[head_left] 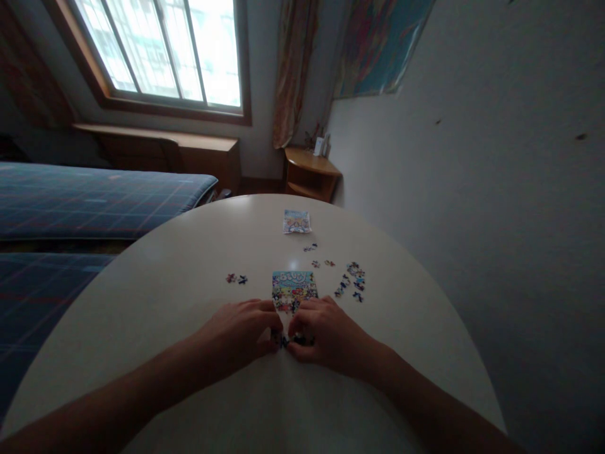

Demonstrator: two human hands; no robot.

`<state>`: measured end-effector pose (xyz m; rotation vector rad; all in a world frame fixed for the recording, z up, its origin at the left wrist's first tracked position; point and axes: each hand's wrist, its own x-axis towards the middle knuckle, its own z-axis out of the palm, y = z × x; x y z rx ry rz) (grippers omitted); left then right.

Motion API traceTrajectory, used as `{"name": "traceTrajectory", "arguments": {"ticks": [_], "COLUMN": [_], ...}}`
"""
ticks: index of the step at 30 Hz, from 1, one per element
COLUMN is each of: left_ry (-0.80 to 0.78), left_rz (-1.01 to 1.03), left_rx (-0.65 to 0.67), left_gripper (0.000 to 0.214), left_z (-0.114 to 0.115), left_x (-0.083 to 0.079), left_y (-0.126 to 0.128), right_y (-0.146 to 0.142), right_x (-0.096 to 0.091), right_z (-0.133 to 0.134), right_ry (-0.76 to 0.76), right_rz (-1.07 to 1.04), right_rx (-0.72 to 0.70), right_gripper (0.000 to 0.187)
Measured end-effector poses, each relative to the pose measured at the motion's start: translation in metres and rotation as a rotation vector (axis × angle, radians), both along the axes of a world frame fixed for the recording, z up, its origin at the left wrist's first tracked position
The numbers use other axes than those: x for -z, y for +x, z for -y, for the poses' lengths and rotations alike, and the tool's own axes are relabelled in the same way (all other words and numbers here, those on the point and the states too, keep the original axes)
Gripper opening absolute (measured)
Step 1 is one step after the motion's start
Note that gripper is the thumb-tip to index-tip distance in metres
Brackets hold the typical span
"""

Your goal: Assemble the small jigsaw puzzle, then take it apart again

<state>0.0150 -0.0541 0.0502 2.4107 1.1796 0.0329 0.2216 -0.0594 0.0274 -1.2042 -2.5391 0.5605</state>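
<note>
A partly assembled jigsaw puzzle (293, 284) with a colourful picture and lettering along its top lies flat on the table in front of me. My left hand (248, 325) is at its lower left, thumb and forefinger curled around the edge pieces. From the right, my right hand (324, 328) pinches a dark jigsaw piece (300, 339) at the lower edge. Between my fingertips a small dark piece (284, 342) shows on the tabletop. My hands hide much of the lower puzzle, so the exact joins cannot be seen.
Loose pieces lie in a cluster (357, 280) to the right, with a pair (236, 278) to the left and a few (311, 248) beyond the puzzle. Farther back is a small printed packet (297, 222). The round white table (189, 252) stands beside a plaid mattress (94, 195) and a wall.
</note>
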Motion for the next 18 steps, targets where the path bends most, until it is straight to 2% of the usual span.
{"name": "traceTrajectory", "arguments": {"ticks": [12,18], "left_ry": [0.106,0.196], "left_rz": [0.012,-0.001], "left_rx": [0.062,0.102], "left_gripper": [0.019,0.024], "left_z": [0.000,0.002], "left_x": [0.008,0.007], "left_y": [-0.002,-0.001], "right_y": [0.001,0.012], "right_x": [0.000,-0.008], "right_z": [-0.001,-0.002], "right_ry": [-0.026,-0.036], "right_rz": [0.031,0.044], "right_rx": [-0.012,-0.066], "right_gripper": [0.020,0.031]}}
